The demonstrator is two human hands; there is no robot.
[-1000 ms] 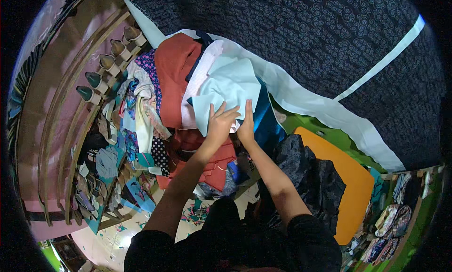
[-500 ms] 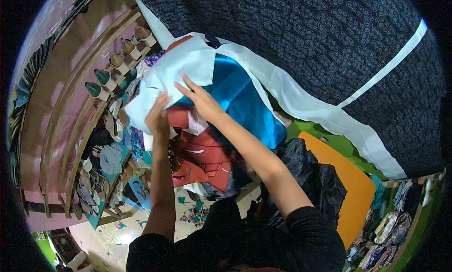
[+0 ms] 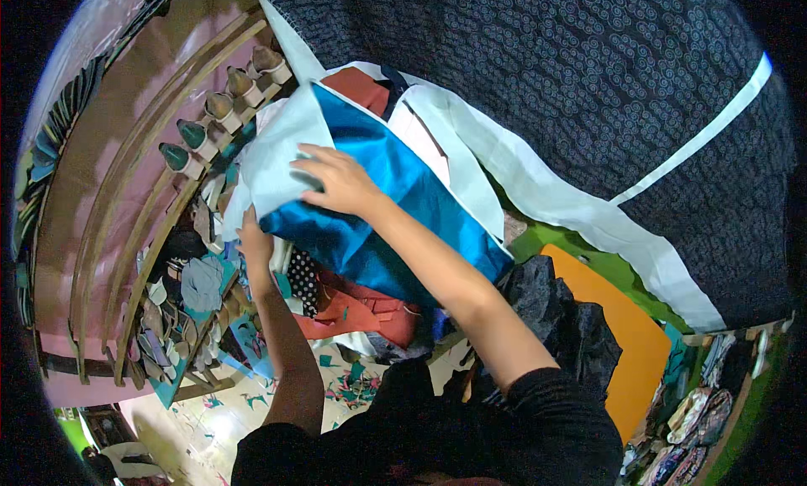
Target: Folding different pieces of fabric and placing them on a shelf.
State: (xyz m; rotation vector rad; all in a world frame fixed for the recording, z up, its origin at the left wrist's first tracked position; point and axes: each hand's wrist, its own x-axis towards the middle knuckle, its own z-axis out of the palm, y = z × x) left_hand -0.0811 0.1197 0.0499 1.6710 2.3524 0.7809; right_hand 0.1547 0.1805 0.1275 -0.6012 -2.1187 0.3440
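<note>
Shiny blue satin cloth (image 3: 395,225) with a pale white piece (image 3: 277,162) over its upper-left end sits on the fabric pile, long axis running from upper left down to lower right. My right hand (image 3: 332,179) is flat on top, fingers spread, pressing the pale piece; my left hand (image 3: 255,244) is at the lower-left edge, fingers tucked under so I can't tell their grip.

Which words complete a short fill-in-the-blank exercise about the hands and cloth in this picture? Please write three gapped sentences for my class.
1. The right hand lies flat on a pale ____ cloth.
2. Under the pale cloth lies a shiny cloth coloured ____.
3. The left hand holds the pale cloth at its ____ edge.

Missing words: blue; blue; lower
</note>
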